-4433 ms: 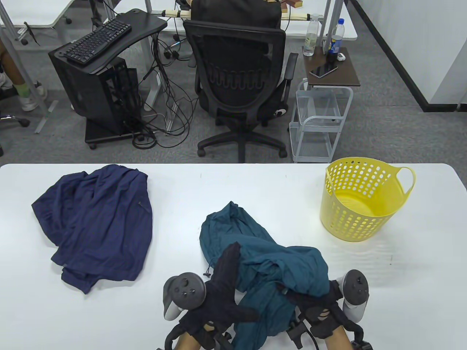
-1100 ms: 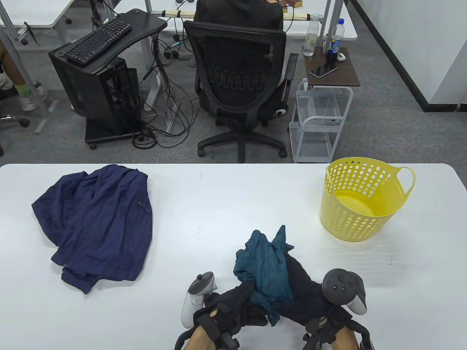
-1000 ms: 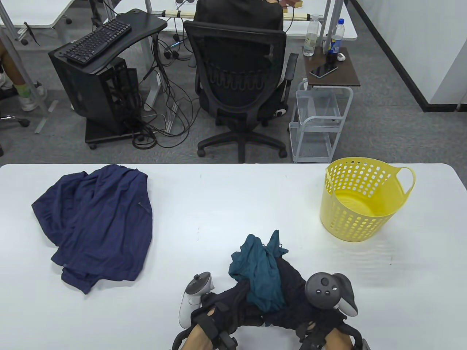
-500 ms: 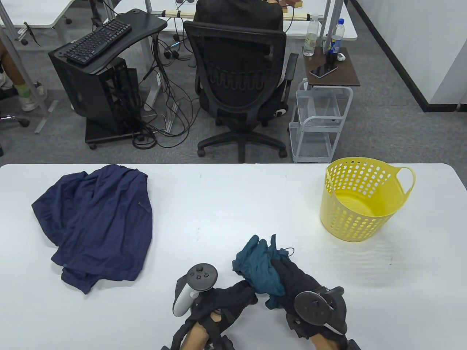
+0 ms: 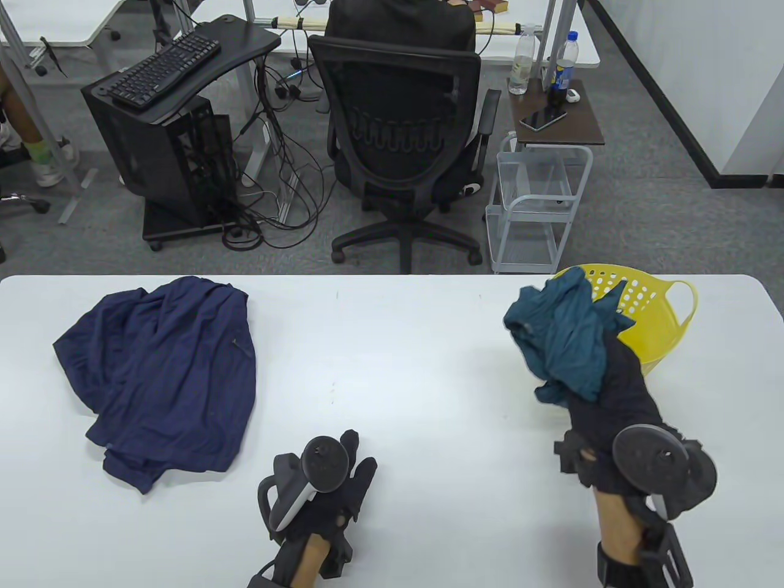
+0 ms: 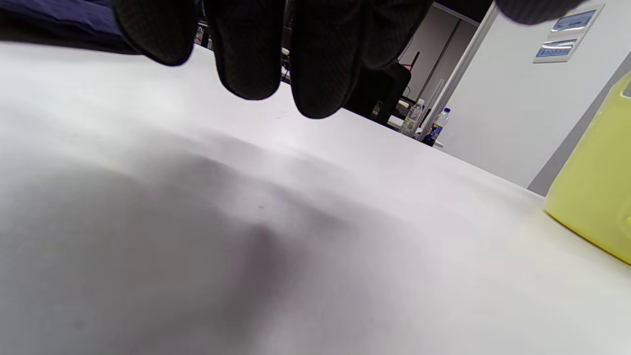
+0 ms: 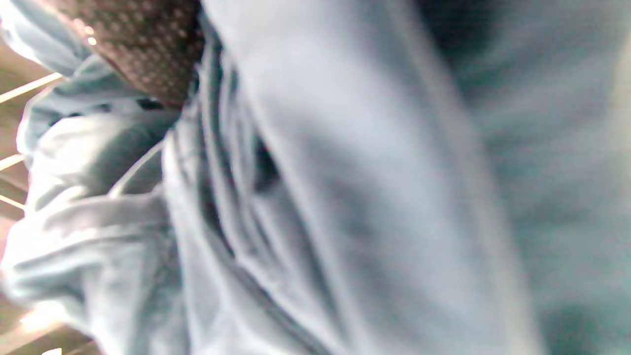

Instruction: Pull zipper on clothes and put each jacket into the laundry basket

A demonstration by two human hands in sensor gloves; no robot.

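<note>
My right hand [image 5: 603, 376] grips the bunched teal jacket [image 5: 560, 334] and holds it in the air, just left of and partly in front of the yellow laundry basket [image 5: 664, 318]. The right wrist view is filled by blurred teal jacket [image 7: 345, 197] fabric. My left hand [image 5: 349, 474] lies flat on the white table [image 5: 398, 343] near the front edge, fingers straight and holding nothing; its fingertips [image 6: 249, 74] hang over bare tabletop. A navy jacket [image 5: 165, 373] lies crumpled at the table's left.
Beyond the table's far edge stand a black office chair [image 5: 401, 128], a computer stand with keyboard [image 5: 162, 67] and a small wire cart [image 5: 539, 202]. The basket [image 6: 596, 197] shows as a yellow blur at the right of the left wrist view.
My right hand has lifted the teal jacket from the front centre up and to the right, next to the basket. My left hand let go of it and lies flat on the table.
</note>
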